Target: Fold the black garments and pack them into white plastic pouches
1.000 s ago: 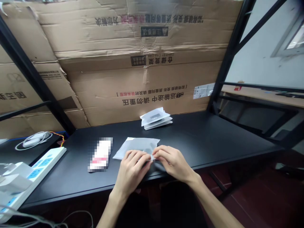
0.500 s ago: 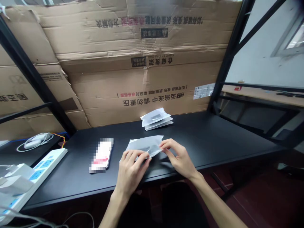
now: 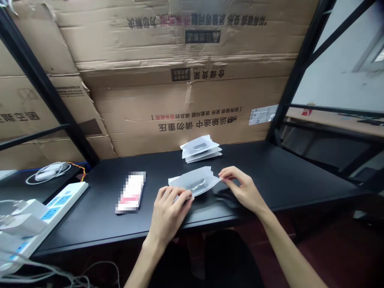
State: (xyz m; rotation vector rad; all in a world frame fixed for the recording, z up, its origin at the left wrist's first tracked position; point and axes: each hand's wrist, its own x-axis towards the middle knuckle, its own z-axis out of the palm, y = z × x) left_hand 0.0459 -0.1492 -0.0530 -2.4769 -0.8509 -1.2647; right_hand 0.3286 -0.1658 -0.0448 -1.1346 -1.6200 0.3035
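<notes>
A translucent white plastic bag (image 3: 196,181) with a dark item inside lies between my hands above the black tabletop. My left hand (image 3: 172,208) grips its near left edge, thumb and fingers closing on the plastic. At the bag's right corner, my right hand (image 3: 241,188) pinches the edge between thumb and fingertips. Behind it, close to the cardboard, sits a small stack of similar bags (image 3: 200,149); a dark shape shows through the top one. What exactly is inside the bags I cannot make out.
A phone (image 3: 130,193) with a blurred-out screen lies left of my hands on the black table (image 3: 99,212). A white power strip (image 3: 61,206) with plugs and cables runs along the left edge. Cardboard (image 3: 135,96) stands behind the table between black metal posts.
My right hand has moved right, drawing the bag's right corner outward, so the bag looks more stretched and its dark content shows more. My left hand stays on its near edge. The view has shifted slightly.
</notes>
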